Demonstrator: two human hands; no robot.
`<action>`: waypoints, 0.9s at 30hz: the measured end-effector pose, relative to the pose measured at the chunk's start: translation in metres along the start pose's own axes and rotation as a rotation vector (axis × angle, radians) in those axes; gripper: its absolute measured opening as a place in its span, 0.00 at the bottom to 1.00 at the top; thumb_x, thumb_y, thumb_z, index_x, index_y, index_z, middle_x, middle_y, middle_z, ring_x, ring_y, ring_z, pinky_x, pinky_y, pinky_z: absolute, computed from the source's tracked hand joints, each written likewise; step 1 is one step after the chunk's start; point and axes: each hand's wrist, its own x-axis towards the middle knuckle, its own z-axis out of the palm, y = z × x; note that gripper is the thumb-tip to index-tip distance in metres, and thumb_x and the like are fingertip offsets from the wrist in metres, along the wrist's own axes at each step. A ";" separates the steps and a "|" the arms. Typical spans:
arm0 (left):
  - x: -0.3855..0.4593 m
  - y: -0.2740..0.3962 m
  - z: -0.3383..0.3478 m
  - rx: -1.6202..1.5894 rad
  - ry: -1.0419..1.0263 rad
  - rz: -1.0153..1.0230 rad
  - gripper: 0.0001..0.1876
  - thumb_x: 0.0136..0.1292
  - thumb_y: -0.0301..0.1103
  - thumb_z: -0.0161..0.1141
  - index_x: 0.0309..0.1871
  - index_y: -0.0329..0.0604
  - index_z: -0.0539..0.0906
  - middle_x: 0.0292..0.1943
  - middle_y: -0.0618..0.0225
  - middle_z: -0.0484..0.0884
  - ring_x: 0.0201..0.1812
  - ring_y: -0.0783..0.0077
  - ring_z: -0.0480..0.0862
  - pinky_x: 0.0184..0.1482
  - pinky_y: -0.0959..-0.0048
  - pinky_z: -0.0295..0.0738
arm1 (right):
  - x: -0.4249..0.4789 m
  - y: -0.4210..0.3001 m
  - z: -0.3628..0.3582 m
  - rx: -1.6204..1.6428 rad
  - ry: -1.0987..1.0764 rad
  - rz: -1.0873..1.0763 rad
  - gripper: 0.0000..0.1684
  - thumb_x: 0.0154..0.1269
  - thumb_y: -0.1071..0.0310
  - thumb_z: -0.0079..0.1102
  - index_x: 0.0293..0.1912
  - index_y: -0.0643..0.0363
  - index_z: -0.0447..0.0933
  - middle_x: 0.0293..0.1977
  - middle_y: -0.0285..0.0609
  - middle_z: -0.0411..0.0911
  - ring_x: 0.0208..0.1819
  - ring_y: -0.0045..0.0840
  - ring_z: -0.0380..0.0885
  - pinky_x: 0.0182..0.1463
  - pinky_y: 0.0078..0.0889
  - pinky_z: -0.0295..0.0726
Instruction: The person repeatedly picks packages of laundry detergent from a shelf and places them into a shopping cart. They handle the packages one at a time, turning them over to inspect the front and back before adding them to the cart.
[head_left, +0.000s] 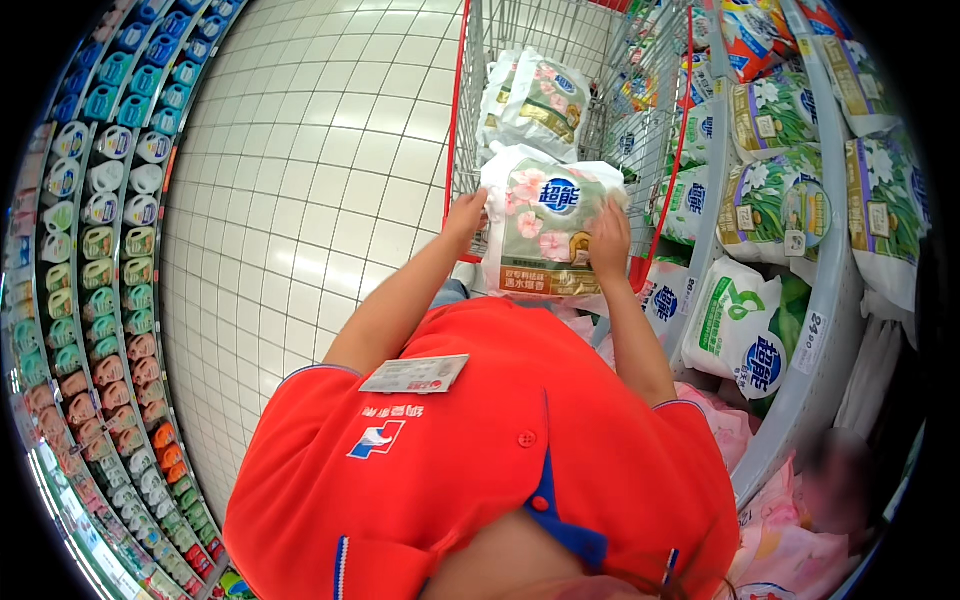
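Observation:
Both my hands hold a white plastic bag of laundry detergent (551, 225) with pink flowers and a blue logo, in front of my red shirt. My left hand (470, 217) grips its left edge, and my right hand (611, 236) grips its right side. The bag is at the near end of a wire shopping cart (454, 135) with red rims. Similar white bags (547, 101) lie inside the cart, just beyond the held one. The undersides of the held bag and my fingertips are partly hidden.
Shelves on the right hold detergent bags (772, 195) behind a grey shelf edge (829, 247). Pink packages (787, 555) lie at the lower right. Across the tiled floor (315, 150), shelves of detergent bottles (97, 270) line the left side.

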 end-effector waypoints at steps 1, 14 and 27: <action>0.008 0.004 -0.008 -0.061 -0.085 -0.045 0.23 0.58 0.44 0.64 0.47 0.31 0.76 0.39 0.61 0.80 0.42 0.69 0.80 0.42 0.73 0.76 | 0.018 -0.031 -0.003 0.048 0.034 -0.051 0.14 0.62 0.71 0.52 0.46 0.65 0.77 0.51 0.52 0.75 0.54 0.42 0.72 0.62 0.41 0.67; 0.055 0.025 0.010 0.818 0.314 0.265 0.18 0.51 0.43 0.66 0.33 0.34 0.85 0.37 0.49 0.84 0.41 0.51 0.84 0.44 0.61 0.77 | -0.042 -0.096 0.038 0.346 -0.301 -0.343 0.09 0.58 0.72 0.56 0.40 0.61 0.78 0.43 0.45 0.78 0.54 0.43 0.72 0.58 0.43 0.69; -0.036 0.011 -0.047 0.308 0.066 0.116 0.10 0.60 0.36 0.57 0.35 0.37 0.80 0.30 0.66 0.80 0.31 0.74 0.79 0.31 0.72 0.74 | 0.044 -0.117 0.024 0.291 -0.058 -0.193 0.10 0.61 0.73 0.52 0.42 0.61 0.79 0.50 0.46 0.77 0.53 0.42 0.73 0.60 0.42 0.67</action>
